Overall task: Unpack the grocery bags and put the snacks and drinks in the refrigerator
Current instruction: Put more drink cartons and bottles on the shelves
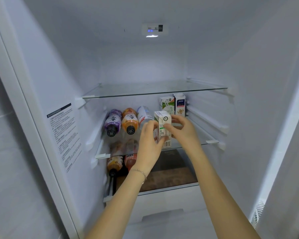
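Note:
Both my hands reach into the open refrigerator and hold a small white and green drink carton point(163, 125) upright over the middle glass shelf point(211, 141). My left hand point(149, 140) grips its left side and my right hand point(183, 129) its right side. Behind it, at the back right of that shelf, stand a green and white carton point(167, 103) and a white and blue carton point(179, 104). On the left of the shelf lie a purple bottle point(112, 122), an orange bottle point(130, 121) and a white bottle point(143, 115), caps toward me.
The upper glass shelf point(154, 91) has nothing on it. Below the middle shelf lie an orange bottle point(115, 163) and a red bottle point(130, 159), partly hidden by my left wrist. A label sticker point(64, 133) covers the left wall. White drawers sit underneath.

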`<state>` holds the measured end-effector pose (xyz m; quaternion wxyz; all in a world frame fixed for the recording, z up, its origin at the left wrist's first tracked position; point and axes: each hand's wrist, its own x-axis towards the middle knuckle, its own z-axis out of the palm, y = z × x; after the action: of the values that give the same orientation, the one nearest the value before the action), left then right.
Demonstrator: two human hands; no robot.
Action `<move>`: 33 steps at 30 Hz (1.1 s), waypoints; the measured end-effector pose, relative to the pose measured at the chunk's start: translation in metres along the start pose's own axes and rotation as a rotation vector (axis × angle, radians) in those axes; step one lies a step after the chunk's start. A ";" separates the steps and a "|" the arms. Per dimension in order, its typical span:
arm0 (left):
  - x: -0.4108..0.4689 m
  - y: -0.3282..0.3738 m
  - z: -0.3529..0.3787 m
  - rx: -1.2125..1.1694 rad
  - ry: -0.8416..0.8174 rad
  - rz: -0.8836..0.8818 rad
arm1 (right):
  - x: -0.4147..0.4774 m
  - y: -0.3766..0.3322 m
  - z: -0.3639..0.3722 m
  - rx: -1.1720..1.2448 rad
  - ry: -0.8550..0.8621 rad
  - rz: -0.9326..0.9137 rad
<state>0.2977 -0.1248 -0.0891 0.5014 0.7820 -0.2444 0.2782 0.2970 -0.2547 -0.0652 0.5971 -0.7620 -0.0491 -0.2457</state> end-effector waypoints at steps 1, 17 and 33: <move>0.001 -0.001 -0.001 -0.007 -0.026 -0.006 | 0.001 0.002 -0.002 -0.027 -0.019 0.015; -0.099 -0.041 -0.009 0.661 -0.123 0.330 | 0.068 0.023 0.014 -0.090 0.082 0.051; -0.105 -0.051 -0.024 0.872 -0.262 0.058 | 0.130 0.035 0.031 -0.254 -0.096 0.262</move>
<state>0.2509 -0.0722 -0.1856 0.0823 0.9414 -0.1877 0.2680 0.4332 -0.2636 -0.0449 0.5201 -0.8419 0.0534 -0.1336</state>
